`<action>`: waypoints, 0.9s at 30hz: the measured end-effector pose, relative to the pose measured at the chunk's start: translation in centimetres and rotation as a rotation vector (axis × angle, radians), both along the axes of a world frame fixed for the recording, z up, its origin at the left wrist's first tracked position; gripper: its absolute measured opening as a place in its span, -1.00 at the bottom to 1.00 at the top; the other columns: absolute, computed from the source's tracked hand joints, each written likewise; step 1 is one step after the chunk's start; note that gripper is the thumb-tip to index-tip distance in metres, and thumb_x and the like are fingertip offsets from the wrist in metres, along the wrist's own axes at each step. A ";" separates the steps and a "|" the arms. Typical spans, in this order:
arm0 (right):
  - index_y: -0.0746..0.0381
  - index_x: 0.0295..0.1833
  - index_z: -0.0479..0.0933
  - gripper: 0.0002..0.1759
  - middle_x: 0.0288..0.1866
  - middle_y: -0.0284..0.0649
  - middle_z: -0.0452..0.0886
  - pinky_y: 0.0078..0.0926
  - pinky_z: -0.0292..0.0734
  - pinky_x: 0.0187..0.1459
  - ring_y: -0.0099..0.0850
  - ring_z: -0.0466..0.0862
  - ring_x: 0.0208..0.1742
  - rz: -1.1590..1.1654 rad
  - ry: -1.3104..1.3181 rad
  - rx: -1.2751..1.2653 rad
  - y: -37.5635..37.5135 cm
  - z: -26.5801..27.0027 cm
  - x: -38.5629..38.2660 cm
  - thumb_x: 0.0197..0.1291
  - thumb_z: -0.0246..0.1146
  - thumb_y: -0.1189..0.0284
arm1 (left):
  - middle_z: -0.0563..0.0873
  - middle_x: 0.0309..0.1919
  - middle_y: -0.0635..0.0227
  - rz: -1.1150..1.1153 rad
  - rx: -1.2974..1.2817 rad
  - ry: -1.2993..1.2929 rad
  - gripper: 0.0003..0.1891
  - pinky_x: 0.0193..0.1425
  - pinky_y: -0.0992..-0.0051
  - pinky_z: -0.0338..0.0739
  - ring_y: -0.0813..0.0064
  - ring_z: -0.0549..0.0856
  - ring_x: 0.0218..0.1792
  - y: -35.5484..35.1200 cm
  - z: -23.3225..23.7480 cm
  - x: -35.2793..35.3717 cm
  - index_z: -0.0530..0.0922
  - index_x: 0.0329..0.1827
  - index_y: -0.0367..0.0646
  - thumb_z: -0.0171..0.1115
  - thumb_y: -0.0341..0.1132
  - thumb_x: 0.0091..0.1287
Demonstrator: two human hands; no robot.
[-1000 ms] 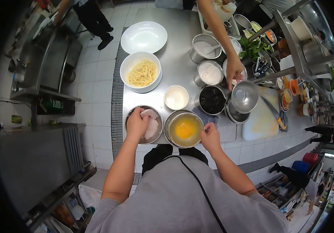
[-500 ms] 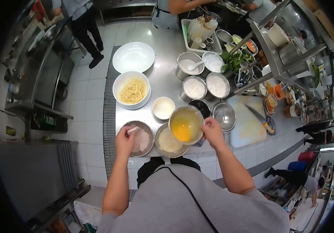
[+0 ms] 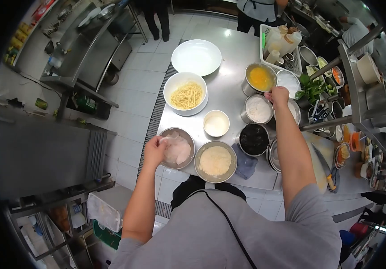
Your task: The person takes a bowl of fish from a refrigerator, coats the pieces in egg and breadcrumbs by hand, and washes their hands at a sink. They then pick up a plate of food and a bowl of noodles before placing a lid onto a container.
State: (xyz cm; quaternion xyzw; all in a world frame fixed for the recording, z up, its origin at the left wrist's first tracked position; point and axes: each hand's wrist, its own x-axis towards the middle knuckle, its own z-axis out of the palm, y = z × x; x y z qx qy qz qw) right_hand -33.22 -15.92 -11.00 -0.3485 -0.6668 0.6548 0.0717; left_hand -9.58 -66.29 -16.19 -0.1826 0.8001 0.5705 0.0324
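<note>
My left hand (image 3: pixel 154 151) is at the left rim of a metal bowl (image 3: pixel 192 140), its fingers pinched on a piece of pale raw meat (image 3: pixel 177 150) lying in that bowl. My right arm is stretched out. Its hand (image 3: pixel 279 95) grips the near rim of a metal bowl of beaten egg (image 3: pixel 260 78), among the metal pots at the back right. Beside the meat, close to my body, a metal bowl holds pale crumbs (image 3: pixel 215 160). A small white bowl of a creamy white substance (image 3: pixel 216 123) stands behind the crumbs.
Noodles (image 3: pixel 186 95) fill a white bowl behind the meat; a large white dish (image 3: pixel 196 57) is beyond. White powder (image 3: pixel 259 109) and a dark substance (image 3: pixel 254 139) fill pots to the right. A knife (image 3: pixel 324 165) lies on a cutting board. People stand across the table.
My right hand has carried the egg bowl from above the crumbs away to the back right. My left hand has lowered the pinched meat toward its bowl. The camera view has shifted.
</note>
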 end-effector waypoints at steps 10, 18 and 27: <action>0.34 0.38 0.48 -0.54 -0.23 -0.33 0.62 -0.61 0.50 -0.43 -0.63 0.57 -0.44 0.051 0.381 0.163 4.6 2.4 16.6 0.45 0.36 0.50 | 0.75 -0.14 0.40 0.026 0.729 -0.150 -0.79 -0.01 0.49 0.64 0.59 0.69 -0.16 7.6 9.4 -3.1 0.64 0.08 -0.18 0.40 -0.30 0.51; 0.33 0.25 0.59 -0.68 -0.07 -0.21 0.68 -0.52 0.63 -0.14 -0.47 0.68 -0.14 -0.113 0.186 0.549 14.8 -4.1 32.8 0.43 0.32 0.54 | 0.74 -0.23 0.43 -0.549 0.394 -0.015 -0.73 -0.05 0.54 0.63 0.63 0.68 -0.23 30.3 15.6 -16.8 0.68 0.04 -0.24 0.50 -0.29 0.41; 0.29 0.20 0.61 -0.63 0.13 0.05 0.68 -0.07 0.60 0.19 0.06 0.66 0.15 0.015 0.217 0.951 18.4 -9.5 35.9 0.28 0.36 0.50 | 0.86 -0.15 0.09 -0.953 -0.726 0.336 -0.78 -0.02 0.20 0.71 0.14 0.84 -0.12 52.6 12.8 -28.8 0.83 -0.13 -0.17 0.47 -0.20 0.34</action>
